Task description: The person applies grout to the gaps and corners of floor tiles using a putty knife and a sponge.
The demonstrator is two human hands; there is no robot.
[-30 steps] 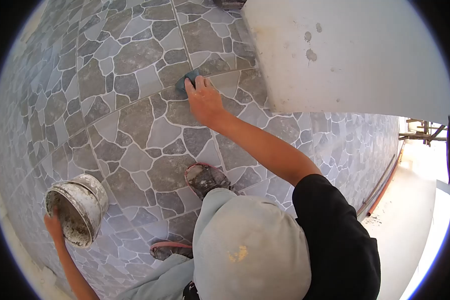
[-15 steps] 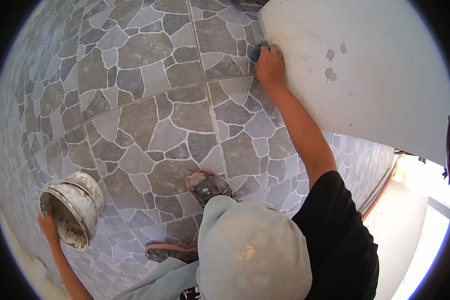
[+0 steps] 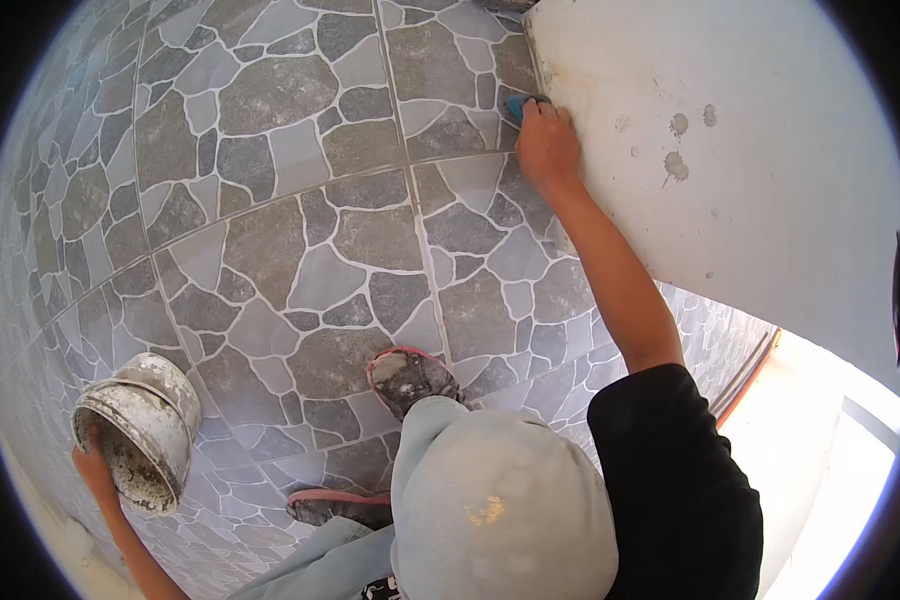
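My right hand [image 3: 548, 145] has its fingers closed on a small flat blue piece [image 3: 517, 106], which looks like a scraper. It is pressed low against the tiled floor, right beside the foot of the white wall [image 3: 760, 190]. Most of the blue piece is hidden by the fingers. At the far left my left hand [image 3: 94, 470] grips the rim of a white, mortar-stained bucket [image 3: 160, 395]. The bucket is tilted with its mouth toward me, and dried residue coats its inside.
Stone-patterned tiles [image 3: 360, 235] with pale joints cover the floor. My shoes [image 3: 407, 382] stand near the middle, below a pale cap [image 3: 505, 500]. Grey splashes [image 3: 676, 165] mark the white wall. A dark object [image 3: 507, 5] sits at its far corner.
The view has shifted slightly. My right hand has turned a little at the wall's foot, showing more of the blue piece. My left hand still grips the bucket, which has barely moved.
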